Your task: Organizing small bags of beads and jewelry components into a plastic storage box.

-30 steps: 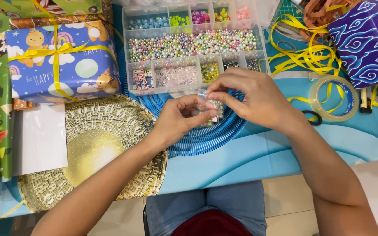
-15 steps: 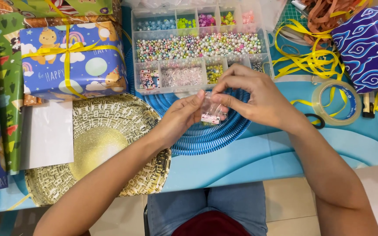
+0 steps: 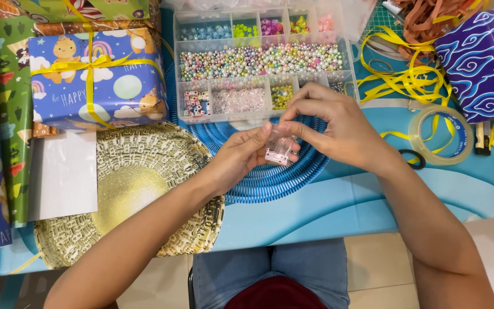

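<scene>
Both hands pinch a small clear plastic bag (image 3: 279, 147) with pink-and-white beads in its bottom, held over a blue ribbed round plate (image 3: 264, 177). My left hand (image 3: 241, 154) grips the bag's left side with thumb and fingers. My right hand (image 3: 333, 129) holds its top edge between thumb and forefinger. Just beyond the hands lies a clear compartment box (image 3: 258, 63) full of pastel pearls, letter beads and small coloured beads.
A gold glitter round plate (image 3: 127, 194) and a white card (image 3: 63, 174) lie at left. A wrapped gift with yellow ribbon (image 3: 95, 77) sits behind them. Clear tape roll (image 3: 438, 134), yellow ribbon (image 3: 401, 77) and a dark blue patterned box (image 3: 481, 54) are at right.
The bag has come down a little from beside the bead box, and both hands have shifted their pinch on it. The view moved slightly left.
</scene>
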